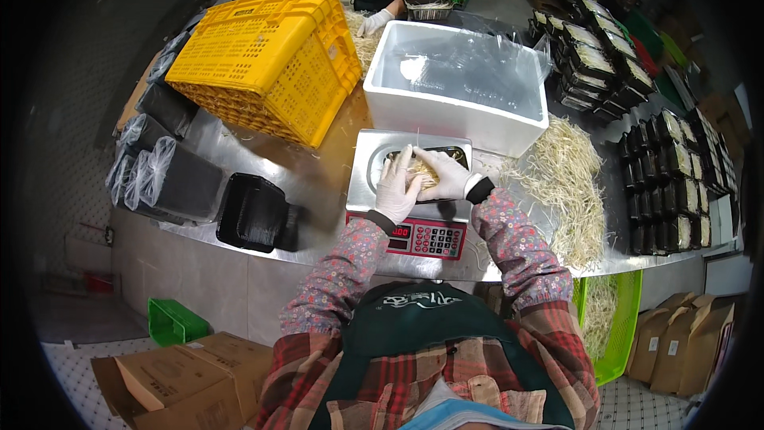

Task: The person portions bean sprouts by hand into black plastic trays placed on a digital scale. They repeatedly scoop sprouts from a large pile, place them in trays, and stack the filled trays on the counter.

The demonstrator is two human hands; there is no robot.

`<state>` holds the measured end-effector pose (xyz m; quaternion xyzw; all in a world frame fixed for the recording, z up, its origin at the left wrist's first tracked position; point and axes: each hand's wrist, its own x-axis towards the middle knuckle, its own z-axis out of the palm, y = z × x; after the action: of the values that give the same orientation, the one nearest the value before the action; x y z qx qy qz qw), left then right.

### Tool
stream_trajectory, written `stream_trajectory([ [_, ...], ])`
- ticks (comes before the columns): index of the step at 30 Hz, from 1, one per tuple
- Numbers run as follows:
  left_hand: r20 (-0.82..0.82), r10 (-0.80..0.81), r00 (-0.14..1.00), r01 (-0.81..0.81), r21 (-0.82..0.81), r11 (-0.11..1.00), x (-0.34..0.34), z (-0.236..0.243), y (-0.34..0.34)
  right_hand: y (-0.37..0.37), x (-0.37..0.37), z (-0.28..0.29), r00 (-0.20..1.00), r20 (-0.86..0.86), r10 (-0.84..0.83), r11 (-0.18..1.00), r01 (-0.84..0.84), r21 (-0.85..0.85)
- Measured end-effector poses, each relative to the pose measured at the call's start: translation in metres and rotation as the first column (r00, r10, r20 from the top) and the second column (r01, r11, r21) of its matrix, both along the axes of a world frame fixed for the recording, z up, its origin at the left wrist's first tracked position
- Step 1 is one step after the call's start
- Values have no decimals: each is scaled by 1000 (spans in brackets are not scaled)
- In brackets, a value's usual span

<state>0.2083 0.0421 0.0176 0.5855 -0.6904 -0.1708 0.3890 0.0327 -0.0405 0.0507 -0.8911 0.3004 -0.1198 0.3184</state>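
Note:
A silver scale [363, 161] with a red keypad panel [439, 240] stands in front of me, and a black plastic tray [456, 153] rests on its platform. My left hand [395, 189], in a white glove, curves around the left side of a clump of bean sprouts [422, 177] in that tray. From the other side my right hand [446, 174], also gloved, closes on the same clump. The fingertips of both hands nearly meet above it. My hands cover much of the tray and part of the sprouts.
Loose sprouts [569, 191] are heaped right of the scale. Behind it stands a white foam box [509, 129], with a yellow crate [306, 72] to its left. Empty black trays [253, 211] lie left; filled trays [664, 183] are stacked right. Across the table, a co-worker's gloved hand [374, 24] touches sprouts.

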Motion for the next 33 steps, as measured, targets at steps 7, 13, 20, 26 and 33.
stream_trajectory([
  [7,-431,99,897,-87,49,995,37,32,-5,-12,-91,32,925,253,-282,955,245,169],
  [13,-182,-30,983,70,220,973,40,40,-19,-7,-80,0,823,339,-455,829,531,-176],
  [20,405,-290,867,288,68,955,-15,17,-1,44,-19,-23,964,61,-258,920,264,-288],
  [26,421,-219,880,149,193,970,-16,14,-28,25,1,-29,919,96,-383,910,393,-135],
  [33,261,-292,920,283,70,956,-7,49,2,20,-52,9,872,372,-318,932,359,-43],
])
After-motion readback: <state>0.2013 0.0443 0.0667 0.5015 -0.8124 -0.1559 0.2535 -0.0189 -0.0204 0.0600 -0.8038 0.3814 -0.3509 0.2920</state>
